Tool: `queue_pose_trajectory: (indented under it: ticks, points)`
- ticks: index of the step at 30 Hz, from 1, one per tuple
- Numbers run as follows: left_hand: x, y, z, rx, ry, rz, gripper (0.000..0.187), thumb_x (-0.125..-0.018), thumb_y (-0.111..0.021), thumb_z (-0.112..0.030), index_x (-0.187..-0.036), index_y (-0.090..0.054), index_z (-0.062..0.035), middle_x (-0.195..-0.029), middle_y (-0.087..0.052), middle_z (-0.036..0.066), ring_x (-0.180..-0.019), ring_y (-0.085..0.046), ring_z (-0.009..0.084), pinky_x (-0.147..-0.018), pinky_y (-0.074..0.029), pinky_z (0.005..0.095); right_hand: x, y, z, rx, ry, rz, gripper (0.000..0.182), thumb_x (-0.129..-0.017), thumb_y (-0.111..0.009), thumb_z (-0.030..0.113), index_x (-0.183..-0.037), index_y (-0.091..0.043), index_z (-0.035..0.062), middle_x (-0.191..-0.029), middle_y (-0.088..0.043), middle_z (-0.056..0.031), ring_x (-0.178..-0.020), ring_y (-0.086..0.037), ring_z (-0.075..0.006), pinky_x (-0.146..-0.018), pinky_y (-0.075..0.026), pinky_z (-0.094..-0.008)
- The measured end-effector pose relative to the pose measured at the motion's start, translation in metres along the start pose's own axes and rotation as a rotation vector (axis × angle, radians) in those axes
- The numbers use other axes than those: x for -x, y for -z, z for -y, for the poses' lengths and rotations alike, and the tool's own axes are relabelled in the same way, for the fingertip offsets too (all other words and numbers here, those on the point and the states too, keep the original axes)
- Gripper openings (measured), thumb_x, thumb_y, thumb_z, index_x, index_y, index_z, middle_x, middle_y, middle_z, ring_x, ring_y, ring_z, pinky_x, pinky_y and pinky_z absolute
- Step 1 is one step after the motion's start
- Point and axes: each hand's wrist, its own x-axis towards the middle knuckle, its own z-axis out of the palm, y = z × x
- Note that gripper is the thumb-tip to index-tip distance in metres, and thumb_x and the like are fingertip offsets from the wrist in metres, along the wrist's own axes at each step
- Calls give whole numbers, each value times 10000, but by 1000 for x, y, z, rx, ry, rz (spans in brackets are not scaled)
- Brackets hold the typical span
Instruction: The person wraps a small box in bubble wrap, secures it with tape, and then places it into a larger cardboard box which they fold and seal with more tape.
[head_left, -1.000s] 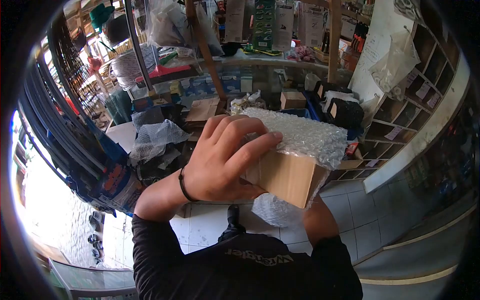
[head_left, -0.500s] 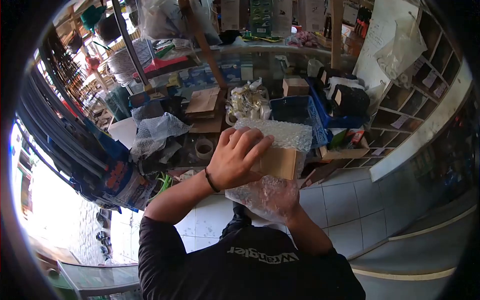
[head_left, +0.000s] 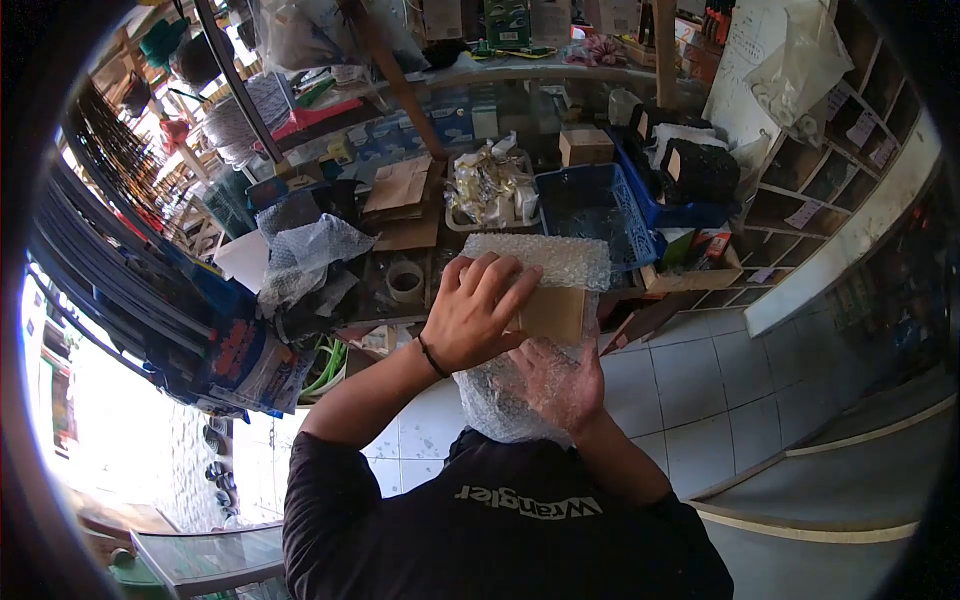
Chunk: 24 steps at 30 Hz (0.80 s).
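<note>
My left hand (head_left: pixel 476 308) is closed over the top of a small brown cardboard box (head_left: pixel 556 314), its fingers curled on the bubble wrap (head_left: pixel 555 262) folded across the box's far side. More of the clear wrap hangs down on the near side, towards my shirt. Below the box my right hand (head_left: pixel 562 385) shows through that loose sheet, palm up, with thumb and fingers apart. Part of its fingers is hidden by the box and my left hand.
On the counter are a roll of tape (head_left: pixel 405 281), flat cardboard pieces (head_left: pixel 402 190), crumpled bubble wrap (head_left: pixel 312 255), a tray of small bagged parts (head_left: pixel 492 222) and a blue basket (head_left: pixel 590 178). Black hoses (head_left: pixel 120 270) stand at left; a shelf of cubbyholes (head_left: pixel 820 205) at right.
My right hand has opened under the wrap, its thumb now raised away from the fingers. The loose wrap hangs further towards me. My left hand keeps its grip on the box.
</note>
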Motion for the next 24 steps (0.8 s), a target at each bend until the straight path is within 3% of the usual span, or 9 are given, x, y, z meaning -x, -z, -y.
queue_pose_trajectory:
  ticks: [4, 7, 10, 13, 17, 18, 21, 24]
  points:
    - [3, -5, -2, -25, 14, -13, 852, -523, -798, -346, -1267, -425, -164, -1150, -439, 89, -1105, -436, 276, -918, -318, 464, 4, -14, -1, -37, 36, -144, 912, -765, -285, 768, -1331, -328, 54, -1399, -304, -102, -1335, -185, -280, -1060, -113, -564]
    - [6, -9, -6, -50, 5, -14, 850, -526, -795, -346, -1270, -424, -165, -1152, -436, 88, -1114, -429, 273, -918, -318, 462, 3, 4, -5, -79, 92, 75, 938, -745, -278, 788, -1318, -349, 48, -1357, -364, -116, -1305, -251, -299, -1058, -125, -568]
    - [7, -11, -8, -92, 13, -17, 845, -533, -787, -355, -1273, -425, -165, -1151, -435, 89, -1125, -418, 270, -912, -321, 458, 5, -5, -5, 152, 151, -8, 935, -745, -298, 780, -1316, -353, 41, -1335, -389, -133, -1278, -295, -321, -1054, -155, -566]
    - [13, -23, -10, -89, 44, -57, 831, -549, -778, -359, -1276, -423, -166, -1156, -431, 88, -1130, -414, 269, -909, -326, 452, 6, 10, -3, 218, 133, 3, 954, -764, -304, 755, -1362, -243, 14, -1377, -320, -165, -1271, -308, -311, -1060, -217, -475]
    - [19, -27, -16, -6, 64, 20, 769, -610, -756, -365, -1275, -429, -161, -1161, -428, 89, -1128, -415, 273, -907, -332, 446, 2, 18, 1, 265, 177, -61, 879, -812, -354, 686, -1358, -243, 5, -1363, -331, -182, -1249, -343, -310, -1046, -244, -466]
    - [18, -25, -19, 37, 80, 29, 677, -669, -731, -338, -1259, -454, -152, -1153, -453, 85, -1114, -430, 269, -903, -340, 429, 0, 20, 2, 283, 174, -58, 863, -819, -375, 668, -1358, -245, 7, -1360, -336, -179, -1249, -344, -310, -1043, -246, -470]
    - [19, -25, -13, 128, 77, 106, 592, -708, -693, -320, -1227, -480, -131, -1127, -483, 57, -1083, -447, 234, -883, -344, 404, -4, 24, 2, 304, 165, -90, 822, -819, -480, 598, -1355, -256, 16, -1335, -367, -182, -1262, -330, -320, -1038, -225, -501]
    - [17, -27, 5, 234, 64, 166, 356, -752, -653, -229, -1088, -585, -137, -965, -554, 16, -939, -528, 199, -788, -379, 358, -7, 32, -5, 306, 135, -187, 836, -803, -532, 577, -1363, -238, 30, -1353, -337, -183, -1288, -294, -329, -1047, -189, -513]
